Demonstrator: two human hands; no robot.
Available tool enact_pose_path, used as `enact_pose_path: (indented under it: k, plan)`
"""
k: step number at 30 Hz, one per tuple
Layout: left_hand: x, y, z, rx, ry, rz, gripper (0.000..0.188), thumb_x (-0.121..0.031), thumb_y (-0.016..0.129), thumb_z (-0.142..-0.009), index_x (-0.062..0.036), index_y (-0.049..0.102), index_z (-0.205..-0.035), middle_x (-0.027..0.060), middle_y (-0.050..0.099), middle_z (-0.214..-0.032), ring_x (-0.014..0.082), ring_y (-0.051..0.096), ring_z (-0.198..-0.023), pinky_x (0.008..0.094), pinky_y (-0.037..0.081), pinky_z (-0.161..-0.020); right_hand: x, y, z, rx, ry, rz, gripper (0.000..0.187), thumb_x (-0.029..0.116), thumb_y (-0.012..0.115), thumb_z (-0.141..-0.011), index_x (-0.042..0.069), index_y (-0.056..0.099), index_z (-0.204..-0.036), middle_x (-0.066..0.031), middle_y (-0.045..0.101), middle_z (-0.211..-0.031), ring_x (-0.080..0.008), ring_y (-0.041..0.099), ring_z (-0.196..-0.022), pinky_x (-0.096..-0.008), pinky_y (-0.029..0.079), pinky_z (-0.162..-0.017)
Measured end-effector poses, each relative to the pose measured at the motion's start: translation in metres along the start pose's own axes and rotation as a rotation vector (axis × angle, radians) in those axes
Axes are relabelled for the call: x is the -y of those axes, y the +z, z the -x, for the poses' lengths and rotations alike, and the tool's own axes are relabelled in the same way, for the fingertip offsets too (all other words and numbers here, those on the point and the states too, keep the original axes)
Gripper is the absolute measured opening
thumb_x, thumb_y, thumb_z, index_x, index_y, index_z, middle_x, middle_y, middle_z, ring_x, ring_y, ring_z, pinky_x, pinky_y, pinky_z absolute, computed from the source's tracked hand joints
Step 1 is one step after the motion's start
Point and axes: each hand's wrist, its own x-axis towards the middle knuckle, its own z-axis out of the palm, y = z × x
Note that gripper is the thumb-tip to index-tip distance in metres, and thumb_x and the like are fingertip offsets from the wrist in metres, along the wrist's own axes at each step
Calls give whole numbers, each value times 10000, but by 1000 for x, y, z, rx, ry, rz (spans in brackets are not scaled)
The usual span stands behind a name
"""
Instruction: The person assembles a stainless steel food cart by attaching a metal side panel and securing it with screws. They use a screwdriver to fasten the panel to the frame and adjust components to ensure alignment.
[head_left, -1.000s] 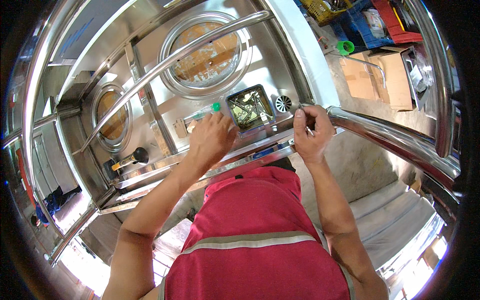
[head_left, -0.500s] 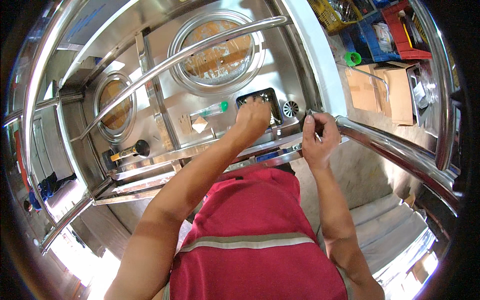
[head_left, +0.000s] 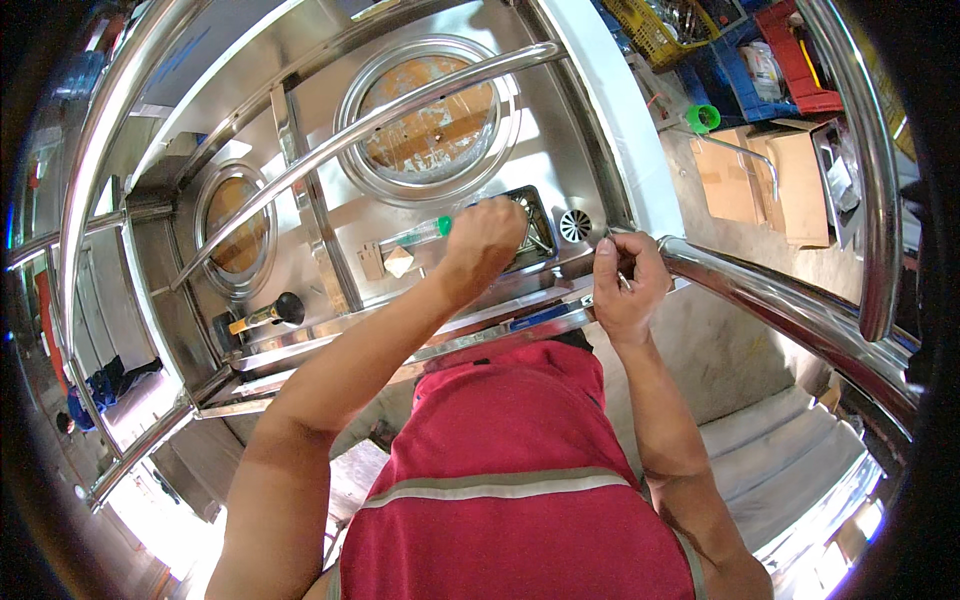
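My left hand is closed, its knuckles up, over the left side of a small black tray with thin metal pieces in it. Whatever its fingers hold is hidden. My right hand is closed too, thumb against curled fingers, beside the frame's right corner. A tiny shiny bit shows at its fingers, too small to name. Between the hands lies a round slotted metal disc. Left of my left hand rest a clear tube with a green cap and a pale square piece.
A steel bar crosses above two round rimmed openings, the larger one in the middle. A black-headed mallet lies at the left. Thick steel tubes run along the right, with cardboard and coloured bins beyond.
My left hand has drawn back from inside the black tray toward its left side, the fingers still closed. My right hand stays almost in place. The whole view has shifted slightly.
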Motion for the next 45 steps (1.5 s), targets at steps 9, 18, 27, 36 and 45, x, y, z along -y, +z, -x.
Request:
enact_pose_path:
  k: [9,18,27,36,45]
  plan:
    - [4,47,-34,173,57,-196,164,-124,642,-895,-51,787,-870,150,774,-917,297,779,-827,419,633,-664,-4,-1,2,-12,29,-18,95,70,723,-924,-1,661,-924,-81,627,-781,-138,580,-634,-283,483,-597]
    - [1,34,-33,305,83,-250,154,-131,641,-887,-35,761,-882,149,768,-903,311,775,-782,442,625,-621,-6,1,0,-5,-40,-62,102,82,724,-933,1,663,-932,-72,640,-776,-115,586,-631,-274,484,-589]
    - [-34,-33,25,143,385,60,268,-212,615,-913,-15,597,-1094,190,617,-985,399,702,-894,480,592,-741,-5,-1,2,-84,54,-89,99,77,722,-928,-2,662,-931,-45,646,-760,-97,579,-629,-274,488,-595]
    - [-54,33,-30,55,661,-82,322,-308,509,-980,-60,704,-1042,127,723,-939,299,689,-923,446,487,-917,-10,-1,4,-146,108,-136,101,78,718,-924,-4,660,-933,-51,625,-755,-112,554,-648,-277,476,-618]
    - [-74,122,-41,284,694,-277,477,-317,482,-989,-64,586,-1380,135,534,-1508,275,451,-1425,459,247,-1245,-12,0,4,-186,98,-26,100,99,715,-923,14,664,-936,-70,648,-794,-159,578,-679,-312,489,-650]
